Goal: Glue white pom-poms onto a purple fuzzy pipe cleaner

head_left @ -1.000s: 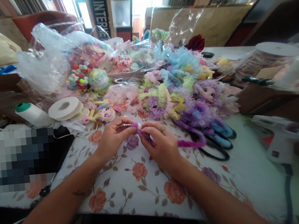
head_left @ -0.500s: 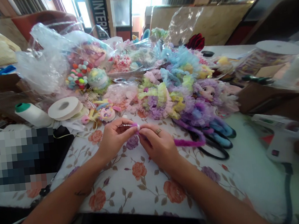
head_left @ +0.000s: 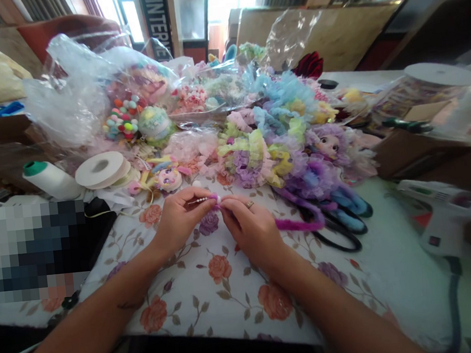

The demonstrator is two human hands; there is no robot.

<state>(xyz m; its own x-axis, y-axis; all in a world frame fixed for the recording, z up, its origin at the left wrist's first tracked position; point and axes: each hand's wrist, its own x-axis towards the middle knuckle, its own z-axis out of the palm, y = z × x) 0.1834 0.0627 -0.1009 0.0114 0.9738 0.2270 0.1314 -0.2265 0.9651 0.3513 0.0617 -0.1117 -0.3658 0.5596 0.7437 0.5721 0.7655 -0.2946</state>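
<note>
Both hands meet over the floral tablecloth (head_left: 213, 289) at the table's middle. My left hand (head_left: 179, 215) is closed in a pinch on a short string of small white beads (head_left: 199, 200). My right hand (head_left: 251, 227), a ring on one finger, is closed on a purple fuzzy pipe cleaner (head_left: 298, 225) whose free end trails right toward the scissors. The bead string and the pipe cleaner's tip touch between my fingertips.
Frilly pastel dolls (head_left: 324, 146) and ruffles pile behind the hands. Blue-handled scissors (head_left: 344, 221) lie right, a white glue gun (head_left: 443, 217) farther right. A white ribbon roll (head_left: 101, 170), thread spool (head_left: 50, 180) and plastic bags (head_left: 69, 92) sit left.
My right hand has turned slightly and drawn in at the pipe cleaner's tip; the purple loop near my fingers has tightened. The left hand has stayed put.
</note>
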